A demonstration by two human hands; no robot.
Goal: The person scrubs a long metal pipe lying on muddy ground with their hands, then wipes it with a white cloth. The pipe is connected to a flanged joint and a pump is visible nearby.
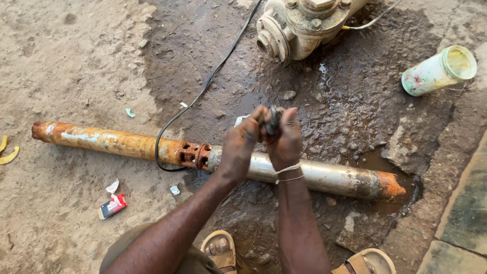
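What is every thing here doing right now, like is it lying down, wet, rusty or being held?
Long pipe: lying flat, rusty.
Small dark part: held between both hands.
Left hand: gripping the part.
Right hand: gripping the part.
Cup: tipped on its side.
Black cable: slack across the ground.
Ground: wet, muddy.

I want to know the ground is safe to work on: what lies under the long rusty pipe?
The long rusty pipe lies on bare dirt at its left end and on wet, dark mud at its right end. A black cable loops beneath its middle. The ground directly below is hidden.

Wet dirt ground [76,61], rusty long pump [127,144], black cable [203,91], plastic jar [439,71]
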